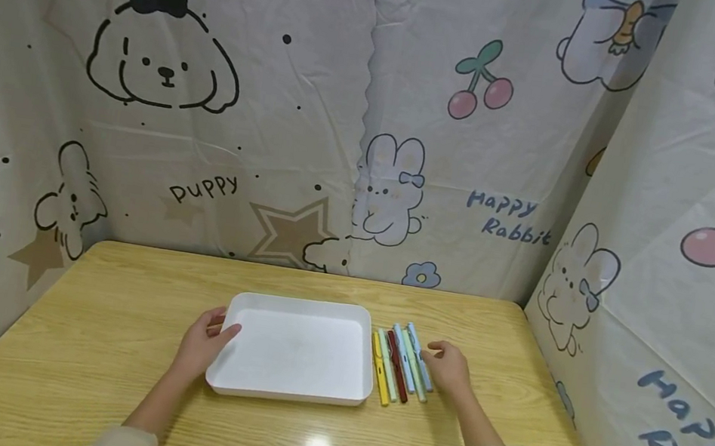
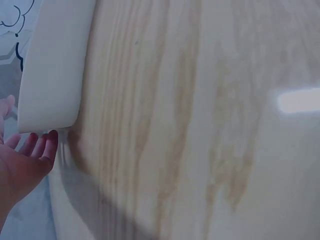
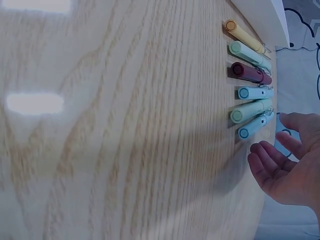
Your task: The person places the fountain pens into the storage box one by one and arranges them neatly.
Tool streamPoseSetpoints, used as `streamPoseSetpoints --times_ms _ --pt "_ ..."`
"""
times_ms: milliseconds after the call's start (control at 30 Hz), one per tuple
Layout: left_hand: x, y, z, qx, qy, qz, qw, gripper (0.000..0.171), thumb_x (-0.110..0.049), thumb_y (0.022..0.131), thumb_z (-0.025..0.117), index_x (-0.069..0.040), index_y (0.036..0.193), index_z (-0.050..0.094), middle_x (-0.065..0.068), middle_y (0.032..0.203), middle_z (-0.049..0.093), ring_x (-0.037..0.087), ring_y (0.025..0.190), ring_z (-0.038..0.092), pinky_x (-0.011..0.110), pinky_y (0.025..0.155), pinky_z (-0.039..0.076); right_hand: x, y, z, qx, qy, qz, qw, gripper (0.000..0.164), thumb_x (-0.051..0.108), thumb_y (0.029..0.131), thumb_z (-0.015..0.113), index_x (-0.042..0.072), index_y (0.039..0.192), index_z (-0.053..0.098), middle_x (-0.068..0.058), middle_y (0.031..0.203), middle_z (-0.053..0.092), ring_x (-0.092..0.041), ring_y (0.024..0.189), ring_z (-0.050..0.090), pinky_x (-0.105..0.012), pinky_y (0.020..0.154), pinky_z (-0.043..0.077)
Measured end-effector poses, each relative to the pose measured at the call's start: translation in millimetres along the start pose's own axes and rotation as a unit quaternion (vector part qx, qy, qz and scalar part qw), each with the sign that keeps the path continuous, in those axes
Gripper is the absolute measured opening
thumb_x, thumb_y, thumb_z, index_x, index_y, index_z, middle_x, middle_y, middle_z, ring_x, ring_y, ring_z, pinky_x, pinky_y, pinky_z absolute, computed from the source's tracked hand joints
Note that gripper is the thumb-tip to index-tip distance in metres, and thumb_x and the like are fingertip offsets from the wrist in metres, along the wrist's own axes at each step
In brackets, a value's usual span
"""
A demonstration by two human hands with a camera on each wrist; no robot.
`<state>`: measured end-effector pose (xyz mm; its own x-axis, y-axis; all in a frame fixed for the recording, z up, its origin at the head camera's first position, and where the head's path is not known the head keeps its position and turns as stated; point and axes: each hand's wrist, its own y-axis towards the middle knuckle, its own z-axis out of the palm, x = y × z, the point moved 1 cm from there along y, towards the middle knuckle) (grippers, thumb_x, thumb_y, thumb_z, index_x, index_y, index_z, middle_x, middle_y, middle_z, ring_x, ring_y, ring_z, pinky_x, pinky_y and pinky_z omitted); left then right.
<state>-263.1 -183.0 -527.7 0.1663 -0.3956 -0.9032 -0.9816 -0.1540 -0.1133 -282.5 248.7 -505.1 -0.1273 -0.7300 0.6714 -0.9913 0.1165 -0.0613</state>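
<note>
A shallow white tray [image 1: 294, 351] lies on the table. At its left end is my left hand [image 1: 203, 342], its thumb over the rim and its fingers against the outer wall, holding that side. Right of the tray several capped pens with clips lie in a row: a yellow pen [image 1: 381, 370], a dark red pen [image 3: 246, 73], and light green and light blue ones. Beside the outermost light blue pen [image 3: 254, 126] is my right hand [image 1: 449, 369], fingers loosely bent and nothing held, fingertips close to that pen.
The wood-grain table [image 1: 106, 348] has its far edge against a printed cloth backdrop [image 1: 275, 127]. Cloth also stands along the left and right sides. The row of pens lies close to the tray's right wall.
</note>
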Motion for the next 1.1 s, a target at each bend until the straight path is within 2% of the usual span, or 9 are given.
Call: streamPoseSetpoints --times_ms 267,400,567,800,1100 --pt "3.3 -2.9 3.2 -0.011 -0.017 0.002 0.9998 0.058 -0.022 0.094 0.053 -0.002 0.143 0.03 0.024 0.14 0.039 0.04 0.126 0.042 0.05 0.102 0.041 -5.4 2.3 9.4 -0.002 0.01 0.01 1.0 0.035 0.019 0.087 0.06 -0.005 0.113 0.06 -0.02 0.095 0.063 -0.024 0.08 0.058 -0.03 0.062 0.047" --pt "4.5 -3.2 5.8 -0.019 -0.023 0.008 0.9995 0.057 -0.018 0.093 0.054 -0.001 0.142 0.031 0.026 0.137 0.041 0.041 0.124 0.044 0.05 0.101 0.042 -5.6 2.6 12.3 -0.006 0.015 0.017 1.0 0.036 0.018 0.087 0.059 -0.005 0.114 0.06 -0.02 0.096 0.063 -0.024 0.08 0.058 -0.029 0.063 0.047" --pt "7.3 -3.9 9.1 -0.032 -0.021 0.017 0.9991 0.056 -0.012 0.091 0.055 0.001 0.141 0.032 0.027 0.133 0.043 0.042 0.122 0.047 0.05 0.101 0.042 -5.7 3.4 15.9 -0.008 0.021 0.028 0.999 0.035 0.017 0.087 0.059 -0.004 0.114 0.06 -0.017 0.091 0.061 -0.02 0.073 0.054 -0.025 0.057 0.043" --pt "9.5 -5.0 11.3 -0.039 -0.019 0.024 0.9988 0.055 -0.007 0.092 0.053 0.002 0.141 0.032 0.027 0.133 0.043 0.042 0.122 0.046 0.05 0.101 0.041 -5.9 5.7 18.8 -0.016 0.003 0.018 1.0 0.032 0.014 0.085 0.058 -0.004 0.111 0.062 -0.014 0.084 0.062 -0.018 0.069 0.054 -0.024 0.054 0.04" --pt "11.1 -3.2 12.9 -0.039 -0.022 0.018 0.9988 0.052 -0.003 0.093 0.05 0.001 0.142 0.032 0.027 0.135 0.042 0.042 0.124 0.046 0.05 0.101 0.042 -8.3 10.5 20.8 -0.011 -0.022 0.03 0.999 0.034 0.015 0.083 0.058 -0.002 0.113 0.061 -0.014 0.086 0.062 -0.019 0.071 0.055 -0.025 0.055 0.04"
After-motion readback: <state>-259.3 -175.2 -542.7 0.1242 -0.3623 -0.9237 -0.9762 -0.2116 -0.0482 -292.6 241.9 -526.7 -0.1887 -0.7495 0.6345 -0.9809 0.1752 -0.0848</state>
